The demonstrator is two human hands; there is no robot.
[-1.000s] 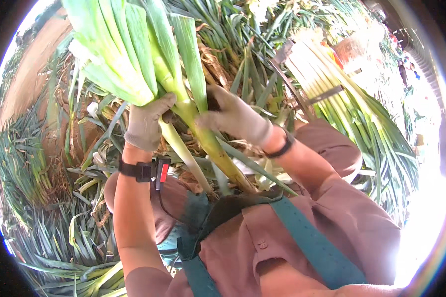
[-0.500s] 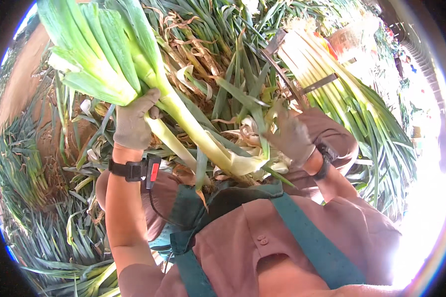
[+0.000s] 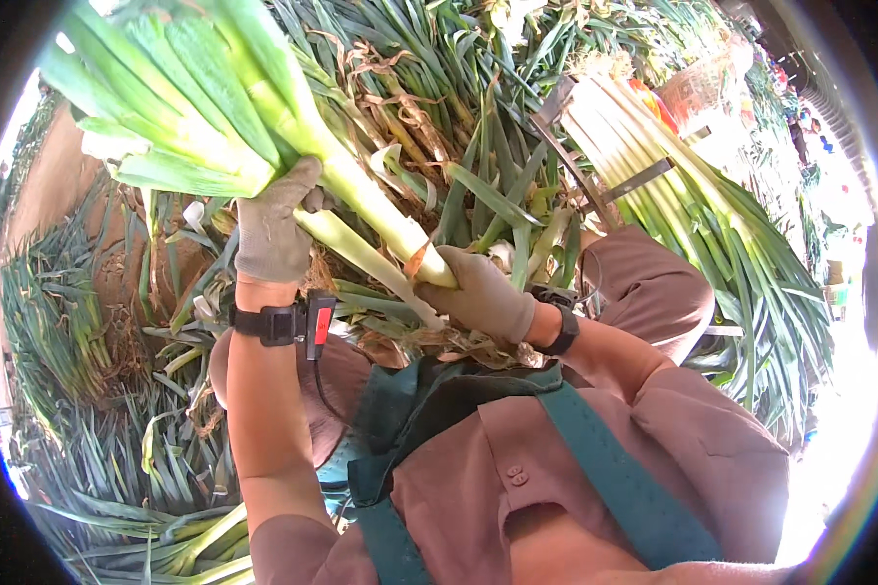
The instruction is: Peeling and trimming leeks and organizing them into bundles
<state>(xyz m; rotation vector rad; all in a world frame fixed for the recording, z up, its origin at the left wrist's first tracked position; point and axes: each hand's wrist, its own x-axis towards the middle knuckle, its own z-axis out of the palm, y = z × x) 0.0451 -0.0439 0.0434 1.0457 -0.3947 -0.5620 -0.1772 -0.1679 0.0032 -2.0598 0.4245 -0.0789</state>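
Note:
My gloved left hand (image 3: 279,222) is closed round two leeks (image 3: 369,207), their broad green leaves fanning toward the upper left. My gloved right hand (image 3: 483,295) grips the thicker leek's pale lower end, hiding its base. The thinner stalk (image 3: 361,255) runs below it, its tip near my right fingers. Under both hands, over my lap, are peeled husks and dry leaf scraps (image 3: 429,341). Each wrist wears a black band; the left one carries a small black device with a red patch (image 3: 319,327).
At the upper right, a metal rack (image 3: 639,179) holds a row of trimmed leeks (image 3: 673,195) with green tops hanging rightward. Heaps of untrimmed leeks (image 3: 400,107) lie ahead, and more leeks (image 3: 59,312) lie on the left. A brown board-like surface (image 3: 44,190) stands far left.
My right hand has moved left from beside the rack and closed on the thicker leek's lower end. The leeks have shifted slightly up and left in view.

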